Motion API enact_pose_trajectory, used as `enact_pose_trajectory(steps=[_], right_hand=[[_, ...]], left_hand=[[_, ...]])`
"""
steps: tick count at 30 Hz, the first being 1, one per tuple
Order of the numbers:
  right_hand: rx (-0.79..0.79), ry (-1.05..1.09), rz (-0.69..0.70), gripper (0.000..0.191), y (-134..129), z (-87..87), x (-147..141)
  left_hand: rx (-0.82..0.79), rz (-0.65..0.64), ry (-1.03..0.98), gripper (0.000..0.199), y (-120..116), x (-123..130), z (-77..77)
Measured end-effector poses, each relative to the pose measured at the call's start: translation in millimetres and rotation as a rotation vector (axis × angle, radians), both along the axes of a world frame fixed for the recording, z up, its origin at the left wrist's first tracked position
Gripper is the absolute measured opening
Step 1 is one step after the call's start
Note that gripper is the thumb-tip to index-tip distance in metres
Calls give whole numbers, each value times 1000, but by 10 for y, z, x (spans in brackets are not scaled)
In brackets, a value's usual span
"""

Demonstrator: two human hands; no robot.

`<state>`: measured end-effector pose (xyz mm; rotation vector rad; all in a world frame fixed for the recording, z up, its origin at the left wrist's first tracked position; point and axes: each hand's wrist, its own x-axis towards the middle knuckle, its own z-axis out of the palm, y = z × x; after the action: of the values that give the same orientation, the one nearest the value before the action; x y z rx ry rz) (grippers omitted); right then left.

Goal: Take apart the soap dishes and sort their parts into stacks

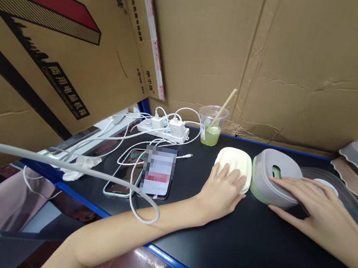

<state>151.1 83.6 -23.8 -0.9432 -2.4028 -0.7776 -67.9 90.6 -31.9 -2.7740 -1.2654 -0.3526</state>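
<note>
Cream container [235,157] and grey box [279,163] sit under open hands [222,192] [320,214], cup [210,132] and cables [163,143] nearby.

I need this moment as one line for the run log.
left hand: on cream box | right hand: fingers on grey box | rest: cup, two phones, power strip, black table

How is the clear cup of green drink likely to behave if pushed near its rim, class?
The clear cup looks thin-walled, so its sides would probably flex. It may tip, being narrower at the base, though the green drink sits low, which might steady it slightly. The tall straw leaning out could swing.
</note>
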Motion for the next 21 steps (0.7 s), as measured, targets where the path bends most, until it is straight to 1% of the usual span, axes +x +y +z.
enact_pose_trajectory(steps=[4,8,17,19,21], right_hand=[[-29,15,4,46,-4,13,-5],[-43,19,18,44,-9,33,-10],[-16,-19,91,36,-12,89,-18],[-39,-2,88,35,-11,75,-15],[-61,7,73,35,-17,57,-14]], left_hand=[[4,16,-7,31,-21,9,-11],[-17,36,-47,26,-8,-4,-23],[-30,24,-19,24,6,-23,4],[-26,24,-27,23,16,-30,-18],[-13,20,-64,28,28,-40,-60]])
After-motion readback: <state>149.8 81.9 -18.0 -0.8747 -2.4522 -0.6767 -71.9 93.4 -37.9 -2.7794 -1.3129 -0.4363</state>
